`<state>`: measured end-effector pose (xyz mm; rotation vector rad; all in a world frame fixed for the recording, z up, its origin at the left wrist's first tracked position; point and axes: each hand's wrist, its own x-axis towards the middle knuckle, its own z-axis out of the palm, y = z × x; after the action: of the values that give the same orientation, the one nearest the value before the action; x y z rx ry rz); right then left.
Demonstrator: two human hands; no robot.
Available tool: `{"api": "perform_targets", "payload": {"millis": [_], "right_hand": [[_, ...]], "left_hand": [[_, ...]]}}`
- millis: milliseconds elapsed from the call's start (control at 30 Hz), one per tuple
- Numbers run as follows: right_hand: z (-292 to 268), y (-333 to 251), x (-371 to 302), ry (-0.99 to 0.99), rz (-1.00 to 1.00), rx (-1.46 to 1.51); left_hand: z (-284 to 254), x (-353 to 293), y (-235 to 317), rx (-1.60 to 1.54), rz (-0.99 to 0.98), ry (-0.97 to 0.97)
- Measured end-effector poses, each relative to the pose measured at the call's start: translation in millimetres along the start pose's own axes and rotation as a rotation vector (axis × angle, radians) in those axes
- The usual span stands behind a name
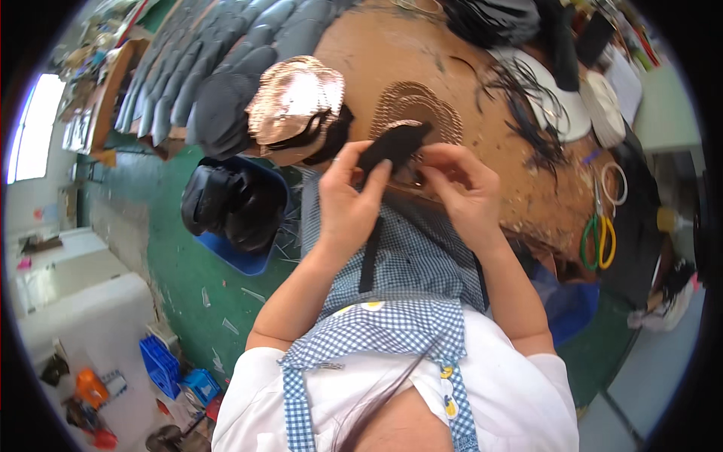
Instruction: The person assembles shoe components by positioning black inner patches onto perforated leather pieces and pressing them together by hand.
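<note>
My left hand (348, 197) pinches a small black fabric piece (397, 146) between thumb and fingers, above the table's near edge. A rose-gold edge shows along the top of that piece; it looks like a shoe upper part. My right hand (465, 188) is closed at the piece's right end, fingertips pressed together on it. Just beyond lie overlapping brown curved pieces with braided-looking rims (446, 113). To the left sits a stack of shiny rose-gold pieces (296, 98) with black fabric underneath. The fingertips partly hide the held piece.
Rows of grey shoe-shaped forms (248, 38) fill the table's far left. Black strips (527, 113) hang over a white disc at right. Scissors with green and yellow handles (599, 239) lie near the right edge. A blue bin (245, 260) of black items stands on the floor.
</note>
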<state>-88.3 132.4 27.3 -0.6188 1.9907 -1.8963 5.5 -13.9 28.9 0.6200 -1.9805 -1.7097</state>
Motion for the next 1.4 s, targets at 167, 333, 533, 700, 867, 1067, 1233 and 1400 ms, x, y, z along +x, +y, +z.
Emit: {"api": "perform_targets", "payload": {"millis": [167, 333, 533, 700, 867, 1067, 1233, 1400], "right_hand": [[-3, 8, 0, -0.103, -0.233, -0.088], [1, 1, -5, -0.126, -0.112, 0.065], [-4, 0, 4, -0.221, 0.18, 0.404], [-4, 1, 8, -0.268, 0.297, 0.439], [-5, 1, 6, -0.25, 0.344, 0.458], [-3, 1, 7, -0.205, 0.309, 0.353], [-2, 1, 9, -0.213, 0.288, 0.338], [-2, 1, 12, -0.203, 0.323, 0.352]], "left_hand": [[11, -4, -9, -0.037, 0.031, -0.064], [11, -12, -2, -0.001, 0.062, -0.102], [9, -10, 1, -0.1, 0.007, -0.125], [6, -7, -1, -0.039, 0.023, -0.134], [5, -9, -4, -0.037, 0.027, -0.136], [8, -8, -7, -0.015, 0.037, -0.139], [8, -8, 0, -0.007, 0.051, -0.116], [10, -8, 2, 0.15, 0.195, -0.112]]}}
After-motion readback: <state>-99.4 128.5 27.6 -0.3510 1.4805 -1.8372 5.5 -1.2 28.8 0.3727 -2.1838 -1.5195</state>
